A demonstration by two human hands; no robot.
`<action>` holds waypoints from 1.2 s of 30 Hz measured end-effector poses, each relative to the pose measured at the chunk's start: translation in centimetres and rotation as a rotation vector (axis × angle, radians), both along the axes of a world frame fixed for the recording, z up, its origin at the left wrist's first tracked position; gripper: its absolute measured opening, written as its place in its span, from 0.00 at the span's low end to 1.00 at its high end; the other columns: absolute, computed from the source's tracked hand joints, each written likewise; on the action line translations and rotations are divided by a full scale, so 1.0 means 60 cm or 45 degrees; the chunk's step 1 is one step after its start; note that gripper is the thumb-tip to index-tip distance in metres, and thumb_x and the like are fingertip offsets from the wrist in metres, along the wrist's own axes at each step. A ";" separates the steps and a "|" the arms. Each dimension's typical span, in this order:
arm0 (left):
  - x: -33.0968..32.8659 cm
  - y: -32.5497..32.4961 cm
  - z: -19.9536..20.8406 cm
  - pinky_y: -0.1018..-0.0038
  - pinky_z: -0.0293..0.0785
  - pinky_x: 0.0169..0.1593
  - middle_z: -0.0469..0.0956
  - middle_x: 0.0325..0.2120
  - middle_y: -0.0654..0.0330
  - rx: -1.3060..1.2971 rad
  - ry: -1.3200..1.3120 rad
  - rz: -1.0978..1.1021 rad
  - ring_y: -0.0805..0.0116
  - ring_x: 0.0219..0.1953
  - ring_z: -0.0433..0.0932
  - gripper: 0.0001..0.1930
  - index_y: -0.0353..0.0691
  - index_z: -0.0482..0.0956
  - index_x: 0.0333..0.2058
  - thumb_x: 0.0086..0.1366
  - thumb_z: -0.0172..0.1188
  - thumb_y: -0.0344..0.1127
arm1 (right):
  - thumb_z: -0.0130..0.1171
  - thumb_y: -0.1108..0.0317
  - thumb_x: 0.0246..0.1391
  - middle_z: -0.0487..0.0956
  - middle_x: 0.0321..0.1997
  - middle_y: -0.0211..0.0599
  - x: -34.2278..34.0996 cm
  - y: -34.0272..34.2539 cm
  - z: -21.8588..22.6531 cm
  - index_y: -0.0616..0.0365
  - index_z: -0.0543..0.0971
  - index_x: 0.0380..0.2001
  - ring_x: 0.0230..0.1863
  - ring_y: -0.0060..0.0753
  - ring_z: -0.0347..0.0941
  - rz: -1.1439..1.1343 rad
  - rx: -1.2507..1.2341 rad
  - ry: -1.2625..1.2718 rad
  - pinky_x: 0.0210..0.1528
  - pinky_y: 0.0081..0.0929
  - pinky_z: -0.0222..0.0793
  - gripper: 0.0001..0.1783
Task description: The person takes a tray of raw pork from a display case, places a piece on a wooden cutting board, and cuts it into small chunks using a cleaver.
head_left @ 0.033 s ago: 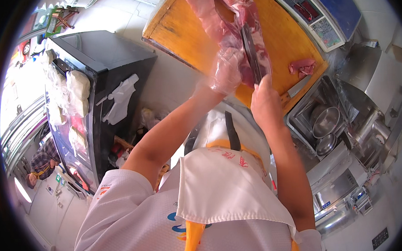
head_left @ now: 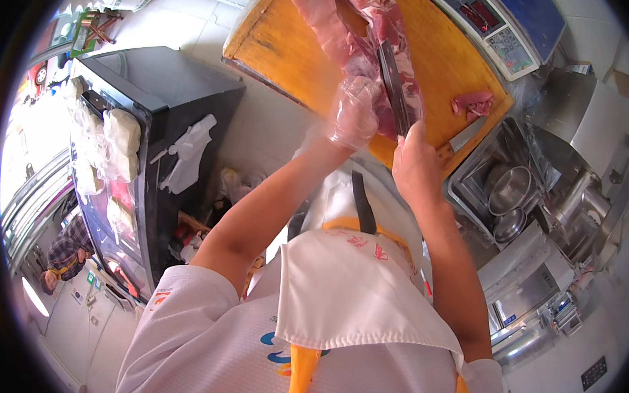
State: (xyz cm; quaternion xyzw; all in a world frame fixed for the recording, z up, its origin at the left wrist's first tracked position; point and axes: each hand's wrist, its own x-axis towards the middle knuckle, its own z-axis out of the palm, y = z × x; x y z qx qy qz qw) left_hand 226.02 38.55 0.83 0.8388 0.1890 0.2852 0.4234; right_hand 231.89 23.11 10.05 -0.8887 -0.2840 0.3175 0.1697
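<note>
A long slab of raw pink meat [head_left: 327, 25] lies on the wooden cutting board [head_left: 289, 45], running past the top edge of the view. My left hand [head_left: 355, 110], in a clear plastic glove, is closed on the near left side of the meat. In my bare right hand [head_left: 416, 159] is the handle of a knife [head_left: 392, 82]. Its dark, long blade points away from me and lies along the right part of the slab, next to my left fingers. How deep the blade sits cannot be told. A smaller piece of meat [head_left: 473, 105] rests on the board to the right.
A scale [head_left: 506, 51] with a blue top stands beyond the board's right edge. Metal bowls [head_left: 510, 188] sit in a tray [head_left: 460, 189] at the right. To the left is a dark cabinet [head_left: 195, 96] with plastic bags [head_left: 122, 142]. A person [head_left: 68, 248] is far left.
</note>
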 end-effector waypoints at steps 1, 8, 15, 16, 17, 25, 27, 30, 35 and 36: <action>-0.004 -0.009 0.006 0.53 0.71 0.35 0.75 0.23 0.47 -0.043 -0.014 -0.014 0.40 0.30 0.75 0.05 0.37 0.79 0.28 0.52 0.58 0.21 | 0.48 0.70 0.69 0.82 0.38 0.71 -0.006 -0.011 0.003 0.65 0.65 0.46 0.42 0.78 0.78 -0.027 -0.014 0.040 0.43 0.66 0.74 0.09; -0.009 -0.067 -0.012 0.54 0.73 0.52 0.78 0.45 0.45 0.060 0.096 0.095 0.40 0.47 0.76 0.21 0.33 0.78 0.48 0.53 0.61 0.22 | 0.52 0.68 0.71 0.81 0.33 0.69 -0.018 -0.019 0.003 0.66 0.64 0.48 0.38 0.75 0.78 -0.020 -0.006 0.044 0.37 0.64 0.72 0.13; -0.001 -0.075 -0.025 0.52 0.74 0.44 0.80 0.39 0.47 0.188 -0.019 0.248 0.40 0.40 0.77 0.18 0.36 0.81 0.46 0.54 0.63 0.23 | 0.50 0.69 0.72 0.81 0.32 0.69 -0.041 -0.074 0.010 0.66 0.64 0.47 0.37 0.75 0.79 0.041 -0.007 -0.016 0.35 0.64 0.72 0.11; -0.001 -0.068 -0.025 0.53 0.74 0.44 0.81 0.40 0.47 0.217 -0.028 0.234 0.41 0.40 0.77 0.18 0.36 0.81 0.47 0.54 0.63 0.23 | 0.50 0.69 0.72 0.81 0.32 0.70 -0.029 -0.055 0.004 0.65 0.64 0.47 0.38 0.75 0.79 0.021 0.015 0.033 0.36 0.64 0.72 0.11; 0.003 -0.060 -0.026 0.53 0.74 0.46 0.80 0.41 0.47 0.229 -0.010 0.227 0.40 0.42 0.77 0.19 0.34 0.80 0.47 0.54 0.62 0.22 | 0.50 0.69 0.72 0.81 0.32 0.70 -0.017 -0.035 -0.003 0.65 0.64 0.47 0.38 0.75 0.79 0.000 0.036 0.083 0.37 0.64 0.72 0.11; -0.002 -0.076 -0.033 0.53 0.74 0.51 0.78 0.44 0.46 0.233 0.086 0.173 0.40 0.48 0.75 0.21 0.32 0.78 0.47 0.51 0.60 0.22 | 0.47 0.71 0.70 0.82 0.39 0.72 -0.019 -0.059 0.003 0.65 0.64 0.48 0.43 0.79 0.78 -0.027 -0.018 0.088 0.44 0.66 0.72 0.10; -0.004 -0.076 -0.029 0.53 0.74 0.51 0.77 0.44 0.46 0.250 0.095 0.144 0.40 0.48 0.75 0.22 0.32 0.78 0.48 0.50 0.61 0.23 | 0.49 0.70 0.71 0.81 0.36 0.72 -0.012 -0.045 -0.013 0.65 0.64 0.49 0.41 0.78 0.78 -0.006 0.084 0.020 0.41 0.66 0.72 0.11; 0.013 -0.052 -0.032 0.53 0.74 0.51 0.78 0.44 0.48 0.146 0.150 0.077 0.41 0.48 0.75 0.24 0.35 0.79 0.50 0.50 0.63 0.27 | 0.48 0.72 0.69 0.81 0.35 0.74 0.024 0.021 -0.005 0.66 0.63 0.46 0.41 0.79 0.78 0.075 0.047 -0.029 0.42 0.66 0.73 0.09; -0.001 -0.058 -0.041 0.53 0.73 0.47 0.80 0.41 0.50 0.285 0.012 0.104 0.42 0.43 0.76 0.20 0.36 0.80 0.47 0.52 0.61 0.26 | 0.47 0.72 0.69 0.80 0.37 0.76 -0.047 -0.082 -0.012 0.67 0.63 0.46 0.43 0.79 0.78 -0.005 -0.052 -0.040 0.44 0.66 0.72 0.09; 0.003 -0.046 -0.036 0.54 0.74 0.49 0.79 0.42 0.49 0.302 0.031 0.093 0.43 0.45 0.76 0.21 0.36 0.81 0.47 0.52 0.61 0.26 | 0.47 0.73 0.68 0.80 0.39 0.77 -0.059 -0.089 -0.005 0.68 0.64 0.47 0.46 0.78 0.78 -0.066 -0.142 0.028 0.46 0.65 0.73 0.10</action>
